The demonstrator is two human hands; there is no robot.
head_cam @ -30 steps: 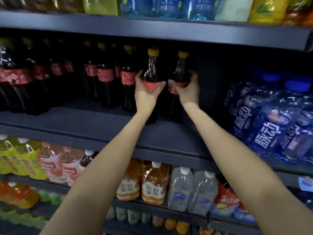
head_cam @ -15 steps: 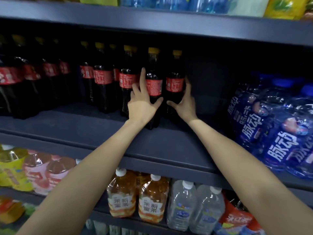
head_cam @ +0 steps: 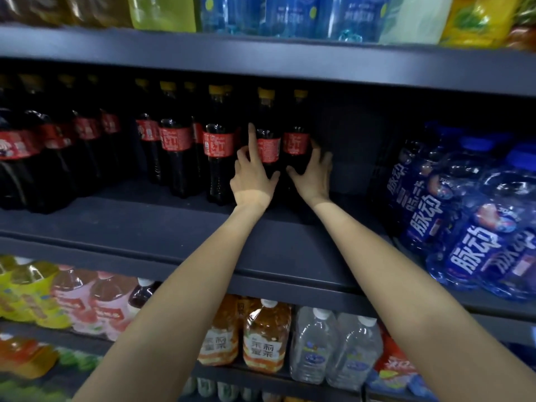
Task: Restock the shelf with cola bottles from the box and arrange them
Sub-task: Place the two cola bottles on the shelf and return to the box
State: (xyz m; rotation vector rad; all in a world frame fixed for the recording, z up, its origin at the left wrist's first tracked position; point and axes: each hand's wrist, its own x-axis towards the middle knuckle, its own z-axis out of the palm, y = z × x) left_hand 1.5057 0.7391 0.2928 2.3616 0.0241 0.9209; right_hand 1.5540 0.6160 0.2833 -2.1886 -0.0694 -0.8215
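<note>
Two cola bottles with red labels and yellow caps stand at the right end of the cola row on the dark middle shelf [head_cam: 174,227]. My left hand [head_cam: 252,178] holds the lower body of the left bottle [head_cam: 268,146], thumb across its front and index finger straight up along its side. My right hand [head_cam: 314,175] wraps the lower body of the right bottle [head_cam: 295,142], thumb in front and fingers spread round its right side. Both bottles stand upright on the shelf. No box is in view.
More cola bottles [head_cam: 217,146] fill the shelf to the left. Wrapped packs of blue drink bottles [head_cam: 464,221] lie on the right, with a bare gap of shelf between. The lower shelf holds tea [head_cam: 266,338] and water bottles [head_cam: 333,349]; the upper shelf [head_cam: 290,56] hangs close above the caps.
Both hands have slid down from the labels to the lower bodies of the two bottles. The bottles, tilted a second ago, now stand upright further back on the shelf.
</note>
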